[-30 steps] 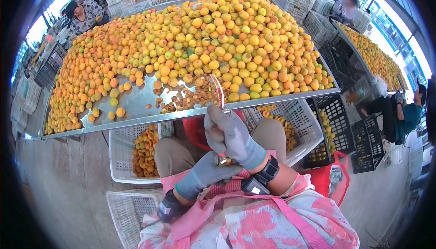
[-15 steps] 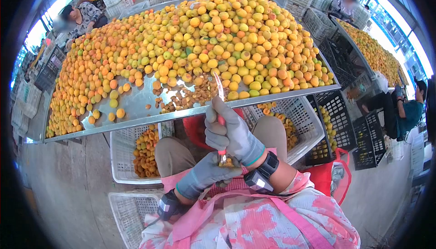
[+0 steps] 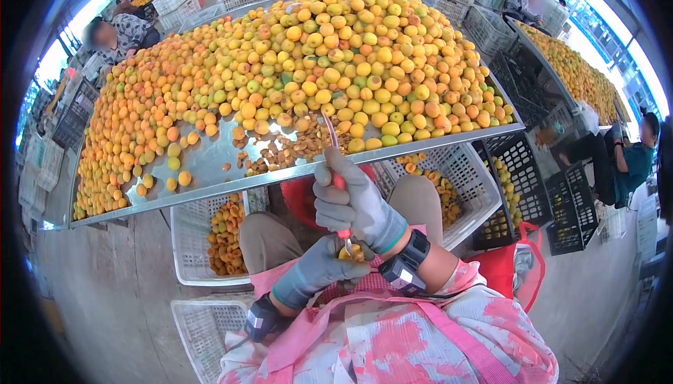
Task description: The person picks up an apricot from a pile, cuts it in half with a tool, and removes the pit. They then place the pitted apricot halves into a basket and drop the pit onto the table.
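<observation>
My right hand (image 3: pixel 361 205), in a grey glove, is closed around a slim tool with a red handle (image 3: pixel 343 233). A thin curved blade sticks up above this fist, and a narrow metal end points down to an apricot (image 3: pixel 355 253). Below it, my gloved left hand (image 3: pixel 319 272) grips that apricot, whose orange flesh shows cut. The tool's lower end touches the fruit; how deep it goes is hidden. Just beyond my hands, apricot stones (image 3: pixel 298 147) lie near the front edge of the metal table (image 3: pixel 210 147).
Whole apricots (image 3: pixel 336 62) are heaped on the table. White crates with opened apricots stand below, left (image 3: pixel 179 244) and right (image 3: pixel 484 202). Another white crate (image 3: pixel 200 335) is at lower left, black crates (image 3: pixel 571 209) at right. Other people sit at left (image 3: pixel 126 33) and right (image 3: pixel 631 167).
More of the cut apricot shows between my left fingers, and the tool's lower end has shifted slightly at it. Both hands keep their hold. The view has tilted a little.
</observation>
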Demonstrator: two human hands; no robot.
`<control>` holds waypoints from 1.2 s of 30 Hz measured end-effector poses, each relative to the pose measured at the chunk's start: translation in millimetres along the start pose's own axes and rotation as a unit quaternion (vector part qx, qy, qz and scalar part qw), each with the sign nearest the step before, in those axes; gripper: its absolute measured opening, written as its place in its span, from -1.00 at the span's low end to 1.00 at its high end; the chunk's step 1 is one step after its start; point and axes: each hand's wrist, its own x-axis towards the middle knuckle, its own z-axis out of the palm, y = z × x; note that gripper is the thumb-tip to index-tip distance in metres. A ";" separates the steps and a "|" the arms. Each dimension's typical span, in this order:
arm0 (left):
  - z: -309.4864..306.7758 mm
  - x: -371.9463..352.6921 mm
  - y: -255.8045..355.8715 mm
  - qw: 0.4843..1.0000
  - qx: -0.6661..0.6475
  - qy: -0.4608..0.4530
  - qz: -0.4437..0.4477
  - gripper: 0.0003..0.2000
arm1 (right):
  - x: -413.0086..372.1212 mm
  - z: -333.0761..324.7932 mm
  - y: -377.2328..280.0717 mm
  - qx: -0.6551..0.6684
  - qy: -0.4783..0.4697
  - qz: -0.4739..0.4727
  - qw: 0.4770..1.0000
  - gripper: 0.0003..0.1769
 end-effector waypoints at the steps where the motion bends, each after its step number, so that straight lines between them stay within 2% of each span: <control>1: -3.1 0.2 -1.7 1.000 -0.004 -0.022 0.007 -0.78 | -0.4 -0.2 -0.2 0.000 0.000 0.000 1.000 -0.54; 5: -8.7 -0.7 -5.3 0.998 -0.040 -0.045 -0.010 -0.72 | -0.1 -6.1 -2.5 0.027 -0.011 -0.006 1.000 -0.54; 7: -6.4 -3.3 -2.0 0.999 -0.041 -0.013 -0.001 -0.68 | 0.8 -7.1 -6.0 0.042 -0.022 -0.011 0.999 -0.54; 9: -11.4 -3.9 0.7 0.998 -0.049 -0.006 0.025 -0.68 | -0.9 -1.7 -12.2 0.046 0.016 -0.104 0.993 -0.54; 10: -14.5 -4.3 1.9 0.997 -0.057 0.001 0.050 -0.68 | -3.3 3.0 -15.2 0.045 0.013 -0.102 0.994 -0.54; 12: -25.5 -2.8 0.5 0.994 -0.043 0.032 0.093 -0.70 | -8.3 11.8 -24.6 -0.075 0.128 -0.196 0.969 -0.57; 13: -31.2 -2.1 0.9 0.989 -0.031 0.060 0.131 -0.72 | -12.5 8.6 -29.2 -0.149 0.139 -0.183 0.962 -0.65; 14: -35.4 -1.8 2.6 0.988 -0.029 0.063 0.136 -0.72 | -14.4 8.1 -29.8 -0.150 0.133 -0.181 0.963 -0.65; 15: -37.5 -1.1 5.2 0.982 -0.042 0.114 0.145 -0.74 | -16.7 7.7 -28.8 -0.288 0.169 -0.138 0.933 -0.70; 16: -38.2 -0.3 8.0 0.973 -0.056 0.164 0.152 -0.76 | -18.5 7.1 -25.6 -0.419 0.202 -0.094 0.880 -0.73; 17: -37.4 0.4 11.8 0.969 -0.042 0.194 0.149 -0.77 | -19.8 2.0 -19.8 -0.414 0.231 -0.037 0.880 -0.72; 21: -42.5 13.1 10.1 0.963 0.011 0.210 0.169 -0.76 | -16.8 -10.0 5.8 -0.386 0.233 -0.009 0.893 -0.69; 22: -42.1 14.2 9.9 0.957 0.073 0.228 0.163 -0.74 | -16.0 -14.3 7.1 -0.385 0.233 -0.011 0.893 -0.69; 23: -41.5 15.1 10.3 0.947 0.135 0.245 0.157 -0.72 | -14.7 -18.3 8.2 -0.364 0.213 -0.006 0.907 -0.68; 25: -39.7 18.1 12.4 0.937 0.170 0.263 0.153 -0.70 | -12.6 -25.2 5.8 -0.341 0.192 -0.002 0.920 -0.67; 26: -38.7 20.0 13.6 0.926 0.202 0.281 0.150 -0.67 | -12.8 -28.6 1.8 -0.345 0.165 0.030 0.924 -0.65; 27: -37.9 21.7 14.3 0.926 0.202 0.281 0.152 -0.67 | -13.2 -29.8 -1.7 -0.349 0.138 0.064 0.925 -0.63; 30: -40.8 26.3 12.6 0.912 0.222 0.309 0.152 -0.66 | -11.6 -25.5 -7.3 -0.337 0.136 0.071 0.929 -0.62; 32: -49.2 31.6 7.3 0.858 0.329 0.351 0.183 -0.66 | -8.7 -28.4 -8.3 -0.336 0.144 0.071 0.928 -0.61; 33: -51.7 32.7 7.8 0.856 0.329 0.353 0.185 -0.66 | -6.5 -29.9 -9.2 -0.336 0.155 0.068 0.927 -0.61; 35: -56.5 34.8 9.7 0.795 0.420 0.391 0.197 -0.67 | -0.9 -31.2 -10.5 -0.342 0.161 0.062 0.924 -0.60; 36: -58.9 36.0 11.3 0.794 0.419 0.394 0.198 -0.67 | 2.1 -32.4 -10.7 -0.347 0.169 0.057 0.921 -0.58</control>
